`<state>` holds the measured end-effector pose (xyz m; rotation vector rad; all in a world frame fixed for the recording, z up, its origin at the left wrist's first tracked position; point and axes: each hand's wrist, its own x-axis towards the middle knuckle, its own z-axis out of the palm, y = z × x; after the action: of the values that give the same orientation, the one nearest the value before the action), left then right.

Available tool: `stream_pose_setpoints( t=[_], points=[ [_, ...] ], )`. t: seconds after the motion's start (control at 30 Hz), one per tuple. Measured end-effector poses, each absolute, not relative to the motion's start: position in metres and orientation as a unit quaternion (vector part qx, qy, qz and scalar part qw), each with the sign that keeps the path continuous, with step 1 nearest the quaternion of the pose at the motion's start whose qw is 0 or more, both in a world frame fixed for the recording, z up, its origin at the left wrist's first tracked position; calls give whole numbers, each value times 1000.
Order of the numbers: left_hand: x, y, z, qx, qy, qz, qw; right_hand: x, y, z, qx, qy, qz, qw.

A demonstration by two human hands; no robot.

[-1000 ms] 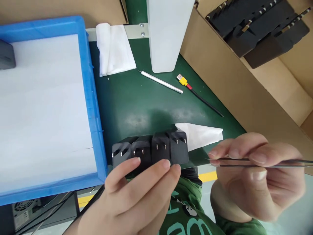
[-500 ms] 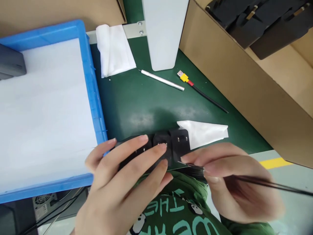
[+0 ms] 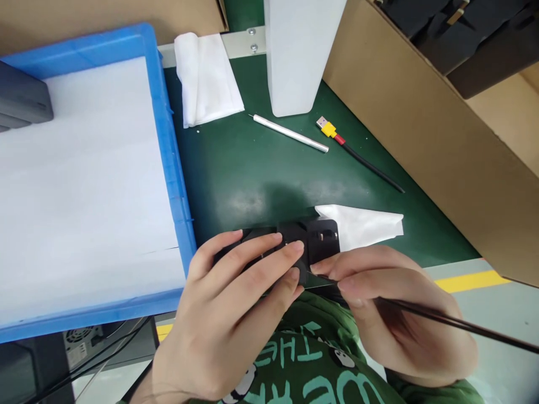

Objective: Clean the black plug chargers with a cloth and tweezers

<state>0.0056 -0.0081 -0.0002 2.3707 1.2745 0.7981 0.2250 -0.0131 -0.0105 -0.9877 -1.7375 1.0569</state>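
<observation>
Now spreading left fingers across a row of black, two-pronged chargers; pinching tweezers in right fingers; grey blocks in tray, black plugs in carton.

The desk has a dark green, faintly glossy top; whitish patches of reflected light lie toward its near edge. A pale strip with two screws crosses its far side. Beyond the near edge, at right, a light grey floor bears a yellow stripe; below, at left, sits a computer case with a fan grille.
</observation>
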Motion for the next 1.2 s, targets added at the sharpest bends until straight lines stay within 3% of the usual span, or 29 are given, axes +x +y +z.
stream_pose_setpoints(
  t=[1.2],
  points=[
    [7, -7, 0, 825, 456, 284, 175, 221, -16, -15, -436, -672, 395, 450]
  ],
)
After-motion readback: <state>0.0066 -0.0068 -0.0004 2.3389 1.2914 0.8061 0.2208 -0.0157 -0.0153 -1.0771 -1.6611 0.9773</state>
